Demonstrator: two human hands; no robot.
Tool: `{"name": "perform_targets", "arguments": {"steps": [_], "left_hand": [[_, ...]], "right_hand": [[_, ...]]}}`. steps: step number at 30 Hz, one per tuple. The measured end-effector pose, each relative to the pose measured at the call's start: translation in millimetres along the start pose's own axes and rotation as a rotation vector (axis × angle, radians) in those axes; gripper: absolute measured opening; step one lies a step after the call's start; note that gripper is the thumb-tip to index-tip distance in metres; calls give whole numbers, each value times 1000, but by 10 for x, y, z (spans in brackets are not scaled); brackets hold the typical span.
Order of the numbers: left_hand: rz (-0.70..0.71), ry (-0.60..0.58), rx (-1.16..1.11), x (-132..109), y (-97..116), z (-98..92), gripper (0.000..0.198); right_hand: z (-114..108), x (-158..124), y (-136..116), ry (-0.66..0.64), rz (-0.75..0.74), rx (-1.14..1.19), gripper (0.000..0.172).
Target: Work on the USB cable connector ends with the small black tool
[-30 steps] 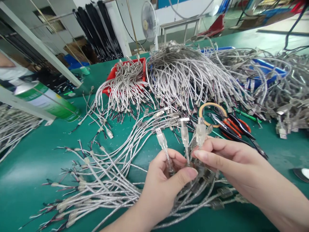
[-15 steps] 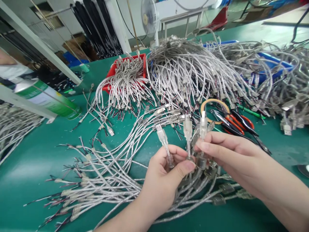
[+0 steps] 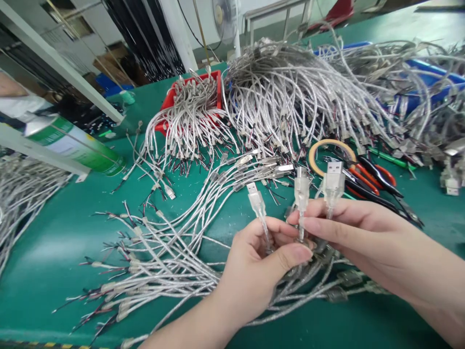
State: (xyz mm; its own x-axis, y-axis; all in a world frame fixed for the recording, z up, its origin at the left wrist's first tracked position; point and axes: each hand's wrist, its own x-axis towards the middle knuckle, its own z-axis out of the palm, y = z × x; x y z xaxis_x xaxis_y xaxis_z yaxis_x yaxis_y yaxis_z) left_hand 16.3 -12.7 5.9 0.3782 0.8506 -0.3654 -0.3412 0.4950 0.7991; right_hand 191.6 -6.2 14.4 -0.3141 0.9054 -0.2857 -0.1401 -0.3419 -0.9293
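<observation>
Left hand (image 3: 250, 274) gripping 2 USB cables (image 3: 258, 206), right hand (image 3: 348, 232) pinching a third plug (image 3: 333, 182), green table (image 3: 54, 232)

A green worktop (image 3: 54, 242) carries a red bin (image 3: 170, 99) full of cables, a blue bin (image 3: 428, 82) under a big cable heap (image 3: 290, 92), a tape ring (image 3: 329, 145), red-handled pliers (image 3: 374, 179) beside it, and a green spray can (image 3: 72, 145) at the left. A fan (image 3: 223, 17) stands behind.
</observation>
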Motion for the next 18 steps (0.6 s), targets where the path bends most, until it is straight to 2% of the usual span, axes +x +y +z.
{"name": "perform_targets", "arguments": {"steps": [4, 7, 11, 13, 18], "left_hand": [[106, 18, 122, -39, -58, -36, 22], [219, 66, 290, -65, -45, -66, 34], [188, 73, 424, -60, 49, -89, 29], [169, 56, 361, -41, 76, -95, 26], [33, 60, 36, 13, 79, -94, 15]], "right_hand": [[13, -17, 10, 63, 11, -13, 23], [16, -14, 13, 115, 15, 2, 22], [28, 5, -6, 137, 12, 12, 20], [34, 12, -16, 145, 20, 7, 19], [11, 22, 17, 177, 37, -4, 23]]}}
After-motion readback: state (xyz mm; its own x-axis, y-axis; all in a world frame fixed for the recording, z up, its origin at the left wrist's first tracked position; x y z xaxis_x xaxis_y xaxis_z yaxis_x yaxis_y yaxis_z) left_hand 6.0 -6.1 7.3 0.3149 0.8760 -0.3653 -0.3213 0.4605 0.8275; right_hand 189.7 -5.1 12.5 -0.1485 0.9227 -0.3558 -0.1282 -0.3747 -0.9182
